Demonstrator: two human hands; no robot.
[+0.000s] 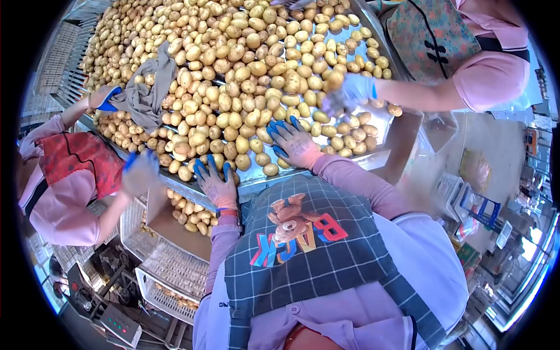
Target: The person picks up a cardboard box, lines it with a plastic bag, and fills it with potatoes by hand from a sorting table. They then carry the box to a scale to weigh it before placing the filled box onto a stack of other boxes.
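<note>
Potatoes point(245, 111), smooth oval tan, at L hand point(216, 182), R hand point(293, 142)

Head camera, steeply down, near potatoes point(245, 87)

Here's the metal sorting table point(380, 123), running from the top left down to its near rim, heaped almost edge to edge with small yellow potatoes point(233, 76). A crumpled grey cloth point(149, 93) is draped over the pile at left. Bare shiny metal shows at the right corner.
</note>
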